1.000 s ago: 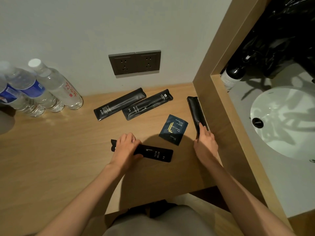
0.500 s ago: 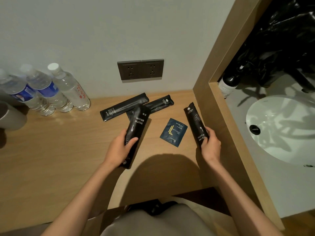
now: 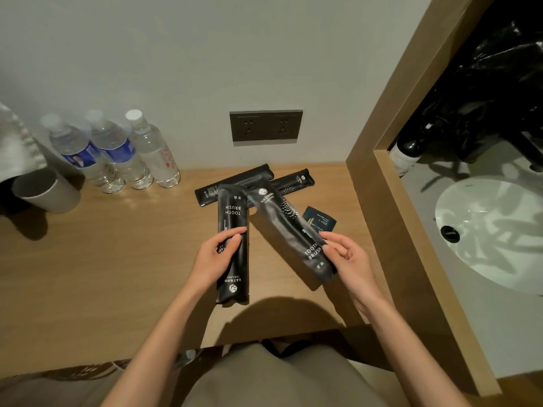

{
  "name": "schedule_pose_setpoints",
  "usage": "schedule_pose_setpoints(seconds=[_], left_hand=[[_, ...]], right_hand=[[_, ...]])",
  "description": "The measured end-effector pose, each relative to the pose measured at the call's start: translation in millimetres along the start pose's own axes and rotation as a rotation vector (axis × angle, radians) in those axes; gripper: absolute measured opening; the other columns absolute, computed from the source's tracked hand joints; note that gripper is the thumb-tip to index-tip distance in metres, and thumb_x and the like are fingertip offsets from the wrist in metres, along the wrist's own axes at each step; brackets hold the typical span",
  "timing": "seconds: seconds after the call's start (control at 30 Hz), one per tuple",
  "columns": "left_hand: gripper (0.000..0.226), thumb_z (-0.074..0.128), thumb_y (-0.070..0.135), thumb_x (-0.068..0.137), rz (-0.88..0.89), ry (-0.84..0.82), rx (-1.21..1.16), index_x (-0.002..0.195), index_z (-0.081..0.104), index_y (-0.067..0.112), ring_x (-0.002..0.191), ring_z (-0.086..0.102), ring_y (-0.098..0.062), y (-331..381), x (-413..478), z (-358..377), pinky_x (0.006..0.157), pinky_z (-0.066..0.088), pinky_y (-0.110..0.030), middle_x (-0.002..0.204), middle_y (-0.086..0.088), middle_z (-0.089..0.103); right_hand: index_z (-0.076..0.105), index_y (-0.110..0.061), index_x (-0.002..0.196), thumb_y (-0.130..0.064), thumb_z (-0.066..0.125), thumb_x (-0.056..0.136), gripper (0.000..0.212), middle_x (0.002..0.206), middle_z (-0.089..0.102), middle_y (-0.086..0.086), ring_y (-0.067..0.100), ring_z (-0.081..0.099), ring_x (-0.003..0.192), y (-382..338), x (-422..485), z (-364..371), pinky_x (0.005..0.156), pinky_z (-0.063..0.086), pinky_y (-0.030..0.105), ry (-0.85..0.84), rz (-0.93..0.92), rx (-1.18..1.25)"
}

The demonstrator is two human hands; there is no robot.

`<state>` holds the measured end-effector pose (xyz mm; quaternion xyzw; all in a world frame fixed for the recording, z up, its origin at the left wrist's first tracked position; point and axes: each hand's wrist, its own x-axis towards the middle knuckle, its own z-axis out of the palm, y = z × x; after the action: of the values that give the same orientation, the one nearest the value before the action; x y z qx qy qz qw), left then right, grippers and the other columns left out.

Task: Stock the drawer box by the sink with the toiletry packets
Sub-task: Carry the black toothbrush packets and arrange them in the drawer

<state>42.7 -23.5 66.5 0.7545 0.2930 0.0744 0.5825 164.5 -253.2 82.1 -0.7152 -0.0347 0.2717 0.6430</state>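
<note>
Gripping toothbrush packets over the tabletop (image 3: pixel 117 259) — left hand (image 3: pixel 216 257) curled round the left packet (image 3: pixel 232 212), right hand (image 3: pixel 349 259) pinching the slanted packet (image 3: pixel 282 218); two other packets (image 3: pixel 235 179) and a blue sachet (image 3: pixel 321 220) lie behind.

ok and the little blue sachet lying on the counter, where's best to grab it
Likely its right-hand corner, pinched from the sink side. The blue sachet lies flat and thin on the wooden counter, so only an edge can be lifted, and its near left part is hidden behind the toothbrush packet that the right hand holds. That hand would need to set its packet down first.
</note>
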Motion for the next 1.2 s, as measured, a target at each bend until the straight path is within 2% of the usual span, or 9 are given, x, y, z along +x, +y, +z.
schedule_pose_setpoints(seconds=[0.1, 0.17, 0.27, 0.47, 0.6, 0.83, 0.9, 1.03, 1.2], left_hand=[[0.015, 0.057, 0.035, 0.091, -0.110, 0.003, -0.161, 0.099, 0.070, 0.034, 0.096, 0.061, -0.003, 9.1, -8.7, -1.7, 0.077, 0.044, -0.015, 0.100, 0.015, 0.069], [0.021, 0.059, 0.039, 0.088, -0.187, 0.008, -0.295, 0.094, 0.072, 0.024, 0.089, 0.068, -0.012, 13.4, -13.3, -2.3, 0.072, 0.047, -0.020, 0.093, 0.005, 0.074], [0.029, 0.064, 0.039, 0.085, -0.230, 0.063, -0.364, 0.094, 0.071, 0.013, 0.087, 0.069, -0.017, 17.9, -16.4, -2.5, 0.071, 0.049, -0.023, 0.093, -0.004, 0.074], [0.022, 0.067, 0.031, 0.084, -0.312, 0.171, -0.456, 0.094, 0.067, 0.010, 0.080, 0.069, -0.016, 18.3, -12.9, -9.1, 0.065, 0.050, -0.022, 0.092, -0.005, 0.073], [0.019, 0.068, 0.029, 0.084, -0.340, 0.212, -0.437, 0.091, 0.066, 0.011, 0.072, 0.069, -0.015, 14.8, -6.4, -19.8, 0.062, 0.049, -0.022, 0.088, -0.004, 0.073], [0.016, 0.070, 0.033, 0.082, -0.336, 0.245, -0.311, 0.083, 0.072, 0.017, 0.069, 0.070, -0.010, 10.9, 18.2, -34.3, 0.059, 0.049, -0.019, 0.075, 0.005, 0.074], [0.016, 0.070, 0.032, 0.081, -0.331, 0.241, -0.300, 0.083, 0.072, 0.017, 0.069, 0.070, -0.011, 11.3, 24.5, -38.0, 0.059, 0.052, -0.020, 0.075, 0.004, 0.075], [0.024, 0.071, 0.035, 0.080, -0.384, 0.204, -0.255, 0.085, 0.070, 0.011, 0.073, 0.071, -0.024, 7.7, 37.3, -44.7, 0.068, 0.054, -0.034, 0.080, -0.006, 0.074], [0.024, 0.072, 0.032, 0.079, -0.427, 0.204, -0.265, 0.088, 0.071, 0.011, 0.078, 0.071, -0.025, 2.3, 48.5, -44.7, 0.069, 0.055, -0.033, 0.081, -0.004, 0.075]], right_hand=[[0.068, -0.019, 0.105, -0.001, 0.058, 0.091, 0.024, 0.098, 0.074, -0.001, 0.007, 0.070, 0.089, -8.8, 0.6, 14.4, 0.068, 0.055, 0.018, -0.065, -0.056, -0.062], [0.068, -0.017, 0.105, -0.002, 0.060, 0.090, 0.023, 0.097, 0.074, -0.002, 0.006, 0.069, 0.089, -11.2, 0.9, 24.6, 0.068, 0.055, 0.018, -0.109, -0.083, -0.097], [0.068, -0.014, 0.105, -0.002, 0.061, 0.089, 0.021, 0.097, 0.074, -0.001, 0.005, 0.069, 0.089, -8.1, 0.9, 41.6, 0.068, 0.054, 0.017, -0.153, -0.107, -0.125], [0.066, -0.015, 0.106, -0.009, 0.063, 0.089, 0.018, 0.097, 0.073, 0.003, 0.011, 0.070, 0.090, -4.6, 13.1, 59.8, 0.069, 0.055, 0.020, -0.270, -0.073, -0.188], [0.066, -0.021, 0.112, -0.016, 0.062, 0.091, 0.022, 0.109, 0.067, -0.010, -0.003, 0.062, 0.095, -11.1, 51.9, 58.4, 0.081, 0.052, 0.019, -0.236, -0.178, -0.446], [0.055, -0.023, 0.129, -0.022, 0.065, 0.089, 0.041, 0.136, 0.055, -0.002, 0.018, 0.045, 0.130, -10.5, 176.5, 58.7, 0.111, 0.036, 0.039, -0.289, -0.303, -0.979], [0.055, -0.021, 0.131, -0.020, 0.068, 0.086, 0.047, 0.135, 0.055, 0.002, 0.022, 0.044, 0.130, -8.7, 208.0, 62.3, 0.110, 0.034, 0.039, -0.319, -0.320, -1.076], [0.052, -0.024, 0.133, -0.026, 0.070, 0.084, 0.052, 0.132, 0.057, 0.004, 0.025, 0.043, 0.126, -1.6, 250.7, 70.3, 0.107, 0.035, 0.043, -0.391, -0.381, -1.268], [0.052, -0.026, 0.131, -0.036, 0.072, 0.080, 0.055, 0.131, 0.055, 0.003, 0.024, 0.043, 0.122, -5.2, 274.3, 77.2, 0.104, 0.036, 0.043, -0.453, -0.457, -1.454]])
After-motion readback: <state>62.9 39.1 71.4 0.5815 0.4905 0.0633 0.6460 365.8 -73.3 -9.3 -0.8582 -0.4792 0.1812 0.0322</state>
